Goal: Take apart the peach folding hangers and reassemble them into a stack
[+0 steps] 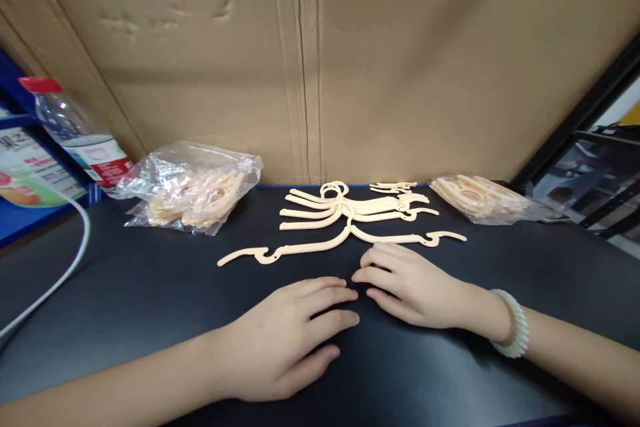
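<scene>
My left hand (295,333) lies palm down on the black table, its fingers stretched out and a little apart, holding nothing. Facing it from the right, my right hand (410,283) rests with its fingers loosely bent and spread, with no object visible in it. Just beyond both hands lies a cream plastic clothes hanger (320,247) with its two hooked arms spread wide. The right hand is nearest to that hanger's right arm. Behind it, several more cream hangers (313,219) overlap in a pile, and a few small cream pieces (393,187) lie at the table's back edge.
Clear plastic bags of cream hanger parts sit at the back left (195,193) and back right (477,197). A red-capped bottle (75,127) leans at the far left above a white cable (83,240). Cardboard (400,67) walls off the back.
</scene>
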A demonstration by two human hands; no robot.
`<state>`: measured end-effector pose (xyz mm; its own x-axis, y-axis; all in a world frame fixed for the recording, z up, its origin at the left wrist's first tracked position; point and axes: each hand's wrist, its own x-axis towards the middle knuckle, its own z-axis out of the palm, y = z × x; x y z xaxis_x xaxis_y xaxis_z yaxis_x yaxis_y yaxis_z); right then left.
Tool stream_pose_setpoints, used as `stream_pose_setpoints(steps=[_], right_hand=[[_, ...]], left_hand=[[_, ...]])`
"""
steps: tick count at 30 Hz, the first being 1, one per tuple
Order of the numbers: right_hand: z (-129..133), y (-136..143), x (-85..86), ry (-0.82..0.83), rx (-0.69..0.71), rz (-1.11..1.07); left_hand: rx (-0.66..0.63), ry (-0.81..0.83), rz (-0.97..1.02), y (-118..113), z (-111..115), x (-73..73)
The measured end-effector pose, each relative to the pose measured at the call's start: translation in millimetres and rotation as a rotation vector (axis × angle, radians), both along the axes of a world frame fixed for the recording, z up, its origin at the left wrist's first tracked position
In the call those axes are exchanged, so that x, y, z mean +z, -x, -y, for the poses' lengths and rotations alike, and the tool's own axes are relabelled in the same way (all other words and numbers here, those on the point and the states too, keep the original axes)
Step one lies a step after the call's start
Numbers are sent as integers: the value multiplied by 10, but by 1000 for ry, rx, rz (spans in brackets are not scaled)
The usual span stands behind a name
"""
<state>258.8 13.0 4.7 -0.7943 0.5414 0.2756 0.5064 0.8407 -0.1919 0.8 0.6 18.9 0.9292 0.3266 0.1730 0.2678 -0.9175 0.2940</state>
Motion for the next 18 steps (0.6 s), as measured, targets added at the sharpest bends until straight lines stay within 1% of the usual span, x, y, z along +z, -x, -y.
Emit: stream_pose_setpoints(steps=[18], right_hand=[[56,-3,23,-12,-2,68]], left_hand=[[17,21,-34,-2,1,12]])
